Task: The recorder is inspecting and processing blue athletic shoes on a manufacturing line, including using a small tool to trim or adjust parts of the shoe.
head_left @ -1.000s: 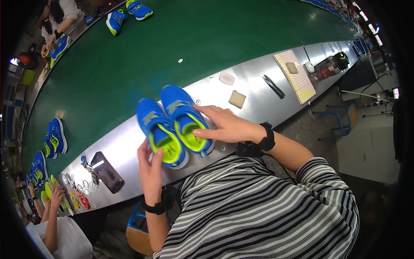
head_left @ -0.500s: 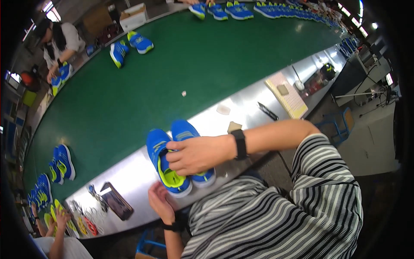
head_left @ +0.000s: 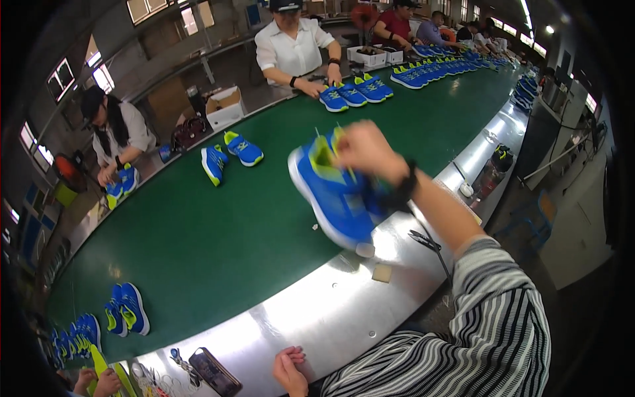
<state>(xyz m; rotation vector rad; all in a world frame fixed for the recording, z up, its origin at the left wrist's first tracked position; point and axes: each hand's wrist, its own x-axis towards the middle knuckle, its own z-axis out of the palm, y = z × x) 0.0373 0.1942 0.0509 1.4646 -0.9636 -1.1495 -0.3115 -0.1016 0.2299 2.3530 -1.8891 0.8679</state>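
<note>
My right hand (head_left: 370, 152) is raised over the green work surface, its fingers closed on the collars of a pair of sneakers (head_left: 337, 205). They are blue with lime lining and white soles. Motion blurs them, and the second shoe is mostly hidden beside my wrist. Down at the near edge of the metal ledge, my left hand (head_left: 290, 372) is empty, with its fingers loosely curled and apart from the shoes.
On the metal ledge (head_left: 311, 304) lie a beige square pad (head_left: 381, 272), black snips (head_left: 424, 240) and a phone (head_left: 215, 372). Blue sneakers (head_left: 243, 149) stand across the green surface (head_left: 218, 231). A co-worker (head_left: 294, 53) handles shoes on the far side; others sit along the edge.
My right hand has lifted the sneakers off the metal ledge and carried them forward over the green surface. My left hand stays near the ledge's edge. The view has tilted up, showing more co-workers.
</note>
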